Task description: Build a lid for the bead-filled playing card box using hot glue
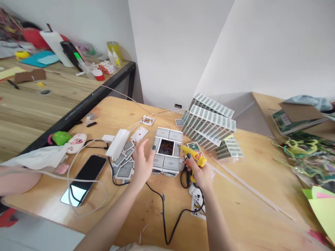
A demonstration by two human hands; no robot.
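In my right hand (200, 170) is a yellow hot glue gun (193, 153), its nozzle pointing left and a black cord trailing from it. My left hand (143, 162) holds nothing; its fingers are apart beside the left edge of a square frame built of grey-backed playing cards (171, 164). A dark opening sits in the middle of that frame. Loose grey-backed cards (125, 169) lie spread left of my left hand, with a face-up ace of diamonds (140, 134) beyond them. Below my right hand are several face-up cards (197, 197), one an eight of spades.
Stacked card boxes (209, 123) rise behind the glue gun. A white power strip (117, 144) and a phone (83, 179) lie on the left. Clear glue sticks (251, 188) stretch across the right. Another person's arm (19, 179) rests at the left edge.
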